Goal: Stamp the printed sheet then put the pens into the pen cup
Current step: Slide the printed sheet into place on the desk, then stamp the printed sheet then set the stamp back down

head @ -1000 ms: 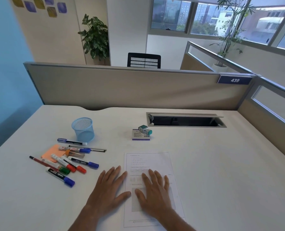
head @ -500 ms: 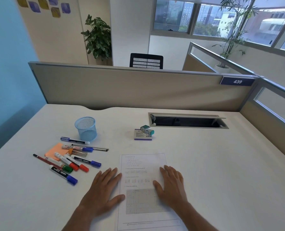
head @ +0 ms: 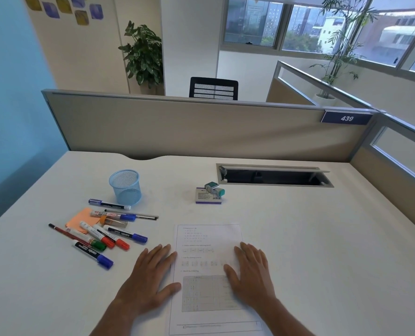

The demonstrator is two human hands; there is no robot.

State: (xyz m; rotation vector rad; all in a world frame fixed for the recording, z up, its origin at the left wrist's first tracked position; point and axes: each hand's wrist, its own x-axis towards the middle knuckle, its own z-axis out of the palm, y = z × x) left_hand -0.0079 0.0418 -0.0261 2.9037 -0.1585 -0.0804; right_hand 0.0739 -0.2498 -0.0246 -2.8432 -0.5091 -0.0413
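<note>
White printed sheet [head: 210, 258] lies near centre | your left hand [head: 146, 284] and right hand [head: 251, 277] rest flat, spread, empty, on its edges | stamp [head: 215, 187] untouched, far | pens [head: 109, 235] loose left | pen cup [head: 125, 186] empty: nothing done.

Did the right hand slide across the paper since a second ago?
Yes. The right hand slid rightward across the printed sheet, from over its grey table to its right edge.
</note>
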